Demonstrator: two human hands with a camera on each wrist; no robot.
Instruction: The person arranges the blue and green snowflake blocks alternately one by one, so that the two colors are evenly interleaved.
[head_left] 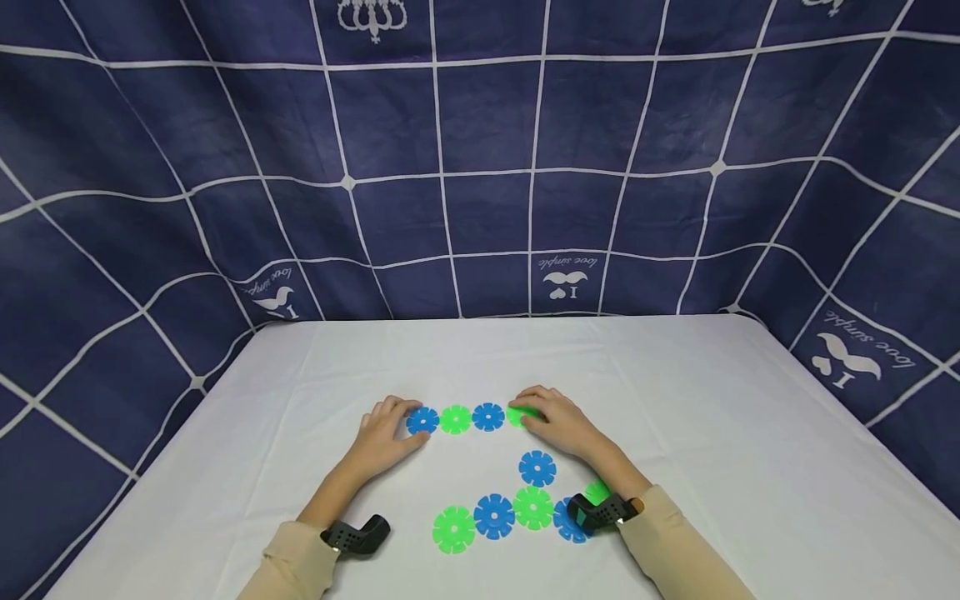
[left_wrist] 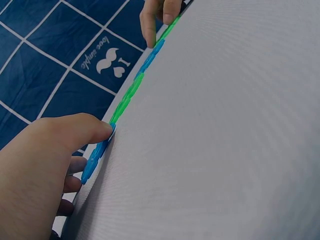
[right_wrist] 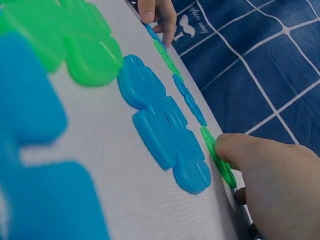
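Across the middle of the table runs a row of flat notched plastic building discs, blue and green by turns. At the row's left end, my left hand (head_left: 380, 440) holds a blue disc (head_left: 423, 421) by its edges, thumb on the near side and fingers on the far side. My right hand (head_left: 561, 423) grips the green disc (right_wrist: 218, 159) at the right end in the same way, partly covering it in the head view. Between the hands lie a green disc (head_left: 455, 420) and a blue disc (head_left: 488, 417), edge to edge with their neighbours.
Nearer the body, another row holds a green disc (head_left: 453, 530), a blue disc (head_left: 494, 517) and several more. A separate blue disc (head_left: 537, 468) lies above it. My right wrist strap (head_left: 600, 512) overlaps that row's right end. A dark blue curtain (head_left: 480, 208) hangs behind the white table (head_left: 360, 358).
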